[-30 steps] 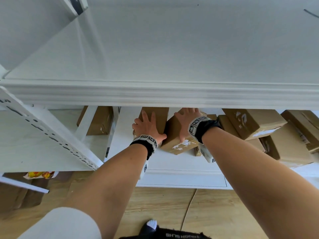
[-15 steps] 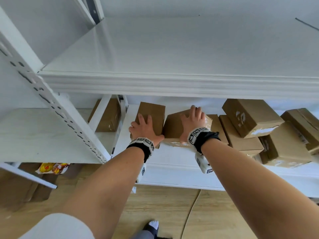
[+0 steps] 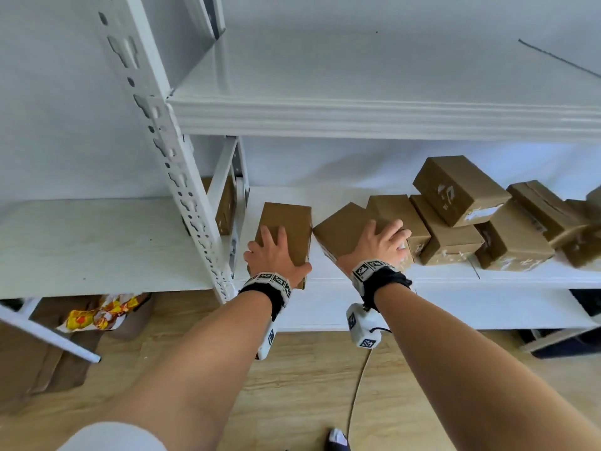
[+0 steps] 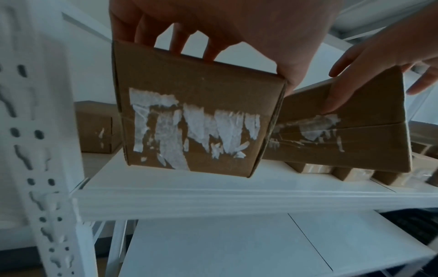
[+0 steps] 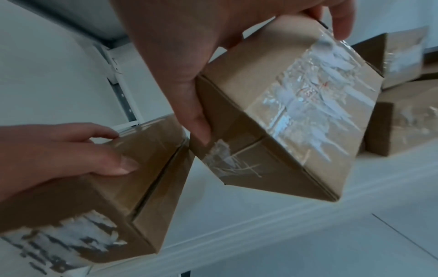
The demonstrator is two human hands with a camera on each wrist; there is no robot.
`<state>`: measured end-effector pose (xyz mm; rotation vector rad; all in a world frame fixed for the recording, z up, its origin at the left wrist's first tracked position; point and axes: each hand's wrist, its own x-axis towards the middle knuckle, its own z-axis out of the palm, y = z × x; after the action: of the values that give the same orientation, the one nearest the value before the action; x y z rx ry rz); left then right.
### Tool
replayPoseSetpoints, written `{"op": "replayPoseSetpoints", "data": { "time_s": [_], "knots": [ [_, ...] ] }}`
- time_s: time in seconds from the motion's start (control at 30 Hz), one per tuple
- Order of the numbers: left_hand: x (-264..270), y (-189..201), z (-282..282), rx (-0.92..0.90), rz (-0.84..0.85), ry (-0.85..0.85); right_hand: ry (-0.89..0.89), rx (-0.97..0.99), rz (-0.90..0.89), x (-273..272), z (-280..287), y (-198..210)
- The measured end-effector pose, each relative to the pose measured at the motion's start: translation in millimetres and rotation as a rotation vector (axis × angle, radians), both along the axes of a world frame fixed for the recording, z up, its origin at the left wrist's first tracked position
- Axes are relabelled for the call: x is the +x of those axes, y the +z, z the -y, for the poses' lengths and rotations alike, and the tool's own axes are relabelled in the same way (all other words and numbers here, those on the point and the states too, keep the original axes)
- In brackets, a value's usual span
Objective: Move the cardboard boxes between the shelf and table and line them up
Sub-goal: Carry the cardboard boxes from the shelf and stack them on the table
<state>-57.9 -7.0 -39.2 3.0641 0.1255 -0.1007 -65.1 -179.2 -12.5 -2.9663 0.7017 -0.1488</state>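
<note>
Two boxes are gripped, left hand [image 3: 274, 255] on one box [image 3: 286, 232], right hand [image 3: 379, 244] on another [image 3: 341, 232], while the jumble right of them on the shelf [image 3: 439, 276] waits unaligned.

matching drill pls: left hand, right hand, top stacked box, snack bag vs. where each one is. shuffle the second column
1. left hand
2. right hand
3. top stacked box
4. snack bag

A. on the floor, under the left shelf bay
B. grips the tilted box
C. rests on other boxes, to the right
D. grips the upright box by the shelf post

Pairs: 1-D, 2-B, 3-C, 4-A
</note>
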Motion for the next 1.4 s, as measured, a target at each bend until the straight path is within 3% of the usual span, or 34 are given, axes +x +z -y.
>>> {"op": "replayPoseSetpoints", "data": {
  "time_s": [0.37,0.53,0.77,0.97,1.03,1.1,1.4],
  "knots": [
    [-97,-25,-102,-0.015,-0.085,-0.119,-0.244,0.038,-0.062,-114,-121,-32],
    [-130,-29,-136,0.032,-0.086,-0.114,-0.238,0.041,-0.099,-144,-156,-34],
    [-169,-26,-197,0.074,-0.11,0.012,-0.152,0.19,-0.184,-167,-215,-35],
    [-202,-24,-255,0.079,-0.13,0.138,-0.08,0.178,-0.128,-183,-277,-39],
    [-207,-22,-277,0.069,-0.142,0.164,0.02,0.166,-0.102,-185,-296,-43],
    [-207,-20,-301,0.066,-0.147,0.187,0.07,0.24,-0.197,-184,-319,-42],
    [-150,-17,-416,0.038,-0.124,0.187,-0.032,0.22,-0.256,-133,-435,-28]
  ]
}}
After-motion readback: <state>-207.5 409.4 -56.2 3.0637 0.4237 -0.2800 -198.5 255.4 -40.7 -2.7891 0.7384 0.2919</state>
